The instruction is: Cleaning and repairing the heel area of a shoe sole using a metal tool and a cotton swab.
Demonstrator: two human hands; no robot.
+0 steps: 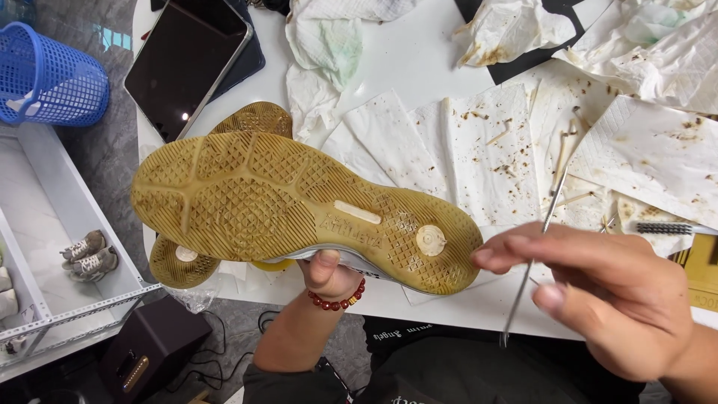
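My left hand [327, 274] grips a sneaker [299, 208] from underneath, holding it sole-up over the table's near edge. Its yellowed rubber sole with a diamond tread faces me, toe to the left, heel to the right. My right hand [598, 292] hovers just right of the heel and pinches a thin metal pick [532, 263] that slants up toward the tissues. A red bead bracelet [338, 301] circles my left wrist. A second sneaker [254, 118] lies sole-up on the table, mostly hidden behind the held one.
Dirt-speckled paper tissues [479, 150] cover the white table [404, 60]. A small wire brush [669, 228] lies at the right. A dark tablet [187, 60] lies at the back left. On the floor to the left stand a blue basket [45, 75] and a white shelf [52, 224] holding small shoes.
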